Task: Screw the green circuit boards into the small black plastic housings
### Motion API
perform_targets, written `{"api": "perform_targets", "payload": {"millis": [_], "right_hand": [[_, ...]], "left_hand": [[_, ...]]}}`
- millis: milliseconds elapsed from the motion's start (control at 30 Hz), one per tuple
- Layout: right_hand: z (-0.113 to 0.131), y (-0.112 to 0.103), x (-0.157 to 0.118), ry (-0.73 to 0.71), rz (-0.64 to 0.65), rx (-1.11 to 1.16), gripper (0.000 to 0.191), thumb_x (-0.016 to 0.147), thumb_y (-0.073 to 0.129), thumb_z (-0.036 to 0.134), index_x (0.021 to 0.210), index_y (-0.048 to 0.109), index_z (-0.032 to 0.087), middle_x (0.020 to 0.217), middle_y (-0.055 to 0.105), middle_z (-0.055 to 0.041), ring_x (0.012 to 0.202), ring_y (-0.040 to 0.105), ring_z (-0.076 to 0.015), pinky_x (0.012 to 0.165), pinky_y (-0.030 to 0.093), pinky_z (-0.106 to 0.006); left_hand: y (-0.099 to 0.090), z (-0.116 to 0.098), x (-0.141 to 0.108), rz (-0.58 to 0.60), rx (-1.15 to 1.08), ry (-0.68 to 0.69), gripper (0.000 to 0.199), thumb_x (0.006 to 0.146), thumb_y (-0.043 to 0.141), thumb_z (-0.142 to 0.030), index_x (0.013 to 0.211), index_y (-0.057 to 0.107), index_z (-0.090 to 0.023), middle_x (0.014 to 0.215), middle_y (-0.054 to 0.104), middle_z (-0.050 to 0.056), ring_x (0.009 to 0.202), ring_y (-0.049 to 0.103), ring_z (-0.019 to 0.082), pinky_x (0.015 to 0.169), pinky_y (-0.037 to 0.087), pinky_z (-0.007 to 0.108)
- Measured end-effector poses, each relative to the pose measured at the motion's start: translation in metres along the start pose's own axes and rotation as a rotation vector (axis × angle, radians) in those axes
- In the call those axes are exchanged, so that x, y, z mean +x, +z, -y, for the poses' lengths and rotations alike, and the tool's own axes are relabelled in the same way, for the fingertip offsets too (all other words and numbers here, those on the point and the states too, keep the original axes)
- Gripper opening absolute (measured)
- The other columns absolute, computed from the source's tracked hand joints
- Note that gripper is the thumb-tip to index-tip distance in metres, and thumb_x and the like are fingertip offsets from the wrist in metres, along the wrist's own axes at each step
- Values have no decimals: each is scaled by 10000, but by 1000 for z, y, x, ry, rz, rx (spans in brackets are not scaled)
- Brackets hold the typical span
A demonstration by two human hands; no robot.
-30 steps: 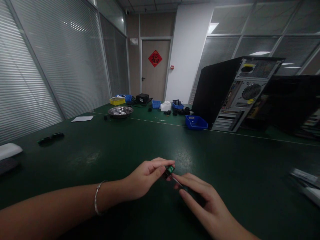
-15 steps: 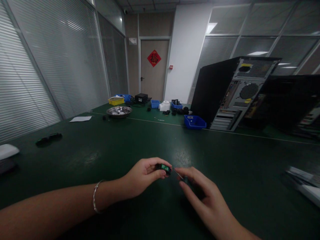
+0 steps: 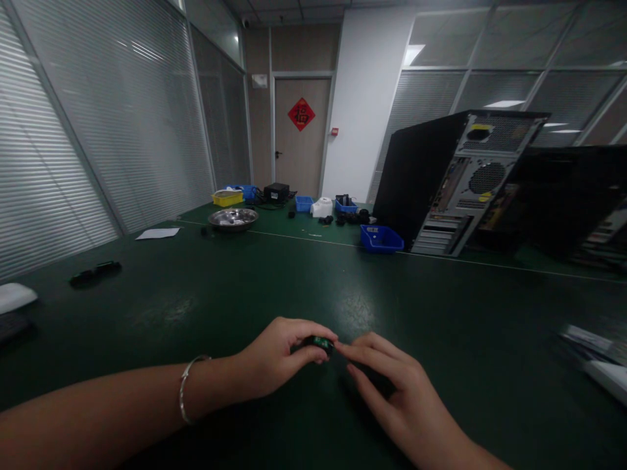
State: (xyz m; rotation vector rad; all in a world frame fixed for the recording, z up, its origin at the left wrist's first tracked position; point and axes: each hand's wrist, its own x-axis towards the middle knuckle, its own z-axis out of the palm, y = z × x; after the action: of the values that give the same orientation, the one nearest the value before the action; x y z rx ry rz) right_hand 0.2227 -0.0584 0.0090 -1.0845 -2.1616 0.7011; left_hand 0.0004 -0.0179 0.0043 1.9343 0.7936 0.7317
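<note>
My left hand (image 3: 277, 358) pinches a small black part with a green circuit board (image 3: 322, 343) between thumb and fingers, just above the green table (image 3: 235, 294). To its right is my right hand (image 3: 396, 385), its index fingertip against the right end of the part. The thumb is held below the index finger, a little apart from it. The other fingers are curled in. A thin metal tool showed in this hand a moment ago; the fingers now largely hide it, and its kind cannot be made out.
Ahead on the right stand a blue bin (image 3: 382, 240) and a leaning computer case (image 3: 435, 183). A metal bowl (image 3: 233, 220), a yellow tray (image 3: 227, 198) and a white paper (image 3: 157, 233) lie farther left. Dark parts with green edges (image 3: 95, 273) rest at the left.
My left hand has lowered slightly and tilted the part. My right index finger has reached forward onto the part's end, and the metal tool's shaft has gone out of sight.
</note>
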Motion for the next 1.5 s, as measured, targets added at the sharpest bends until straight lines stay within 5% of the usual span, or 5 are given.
{"api": "perform_targets", "payload": {"millis": [133,633,967,1300,1500], "right_hand": [[2,0,1,-16,-11,70,320,925,512,141,1205,635,236,1015,627,-53,919,629,-175,784,513,-283],[3,3,5,-26,-78,194,304,914,554,131,1169,661,257,993,652,-43,928,631,-178,824,502,-295],[1,3,2,-15,-50,137,322,917,533,129,1191,656,248,1012,641,-62,923,635,-189,811,520,-301],[3,4,3,-38,-71,176,317,918,546,131,1184,660,261,993,647,-51,914,634,-179,797,511,-288],[4,3,3,-37,-85,191,313,915,548,125,1171,668,258,986,648,-53,911,635,-178,794,509,-289]], "left_hand": [[-1,1,0,-30,25,22,249,883,590,-197,1116,678,-179,960,707,62,855,658,171,799,513,278],[5,2,4,-70,-501,-102,254,807,663,-167,1054,693,-116,882,736,72,775,681,152,796,543,298],[-1,-2,-2,-67,63,55,243,879,601,-214,1104,692,-194,998,716,68,862,666,180,815,520,297],[5,-1,2,-68,-422,-87,246,809,654,-149,1049,695,-113,930,735,85,788,687,163,794,546,305],[6,-1,3,-82,-449,-106,260,801,667,-170,1053,695,-108,911,736,91,785,683,172,811,541,337]]}}
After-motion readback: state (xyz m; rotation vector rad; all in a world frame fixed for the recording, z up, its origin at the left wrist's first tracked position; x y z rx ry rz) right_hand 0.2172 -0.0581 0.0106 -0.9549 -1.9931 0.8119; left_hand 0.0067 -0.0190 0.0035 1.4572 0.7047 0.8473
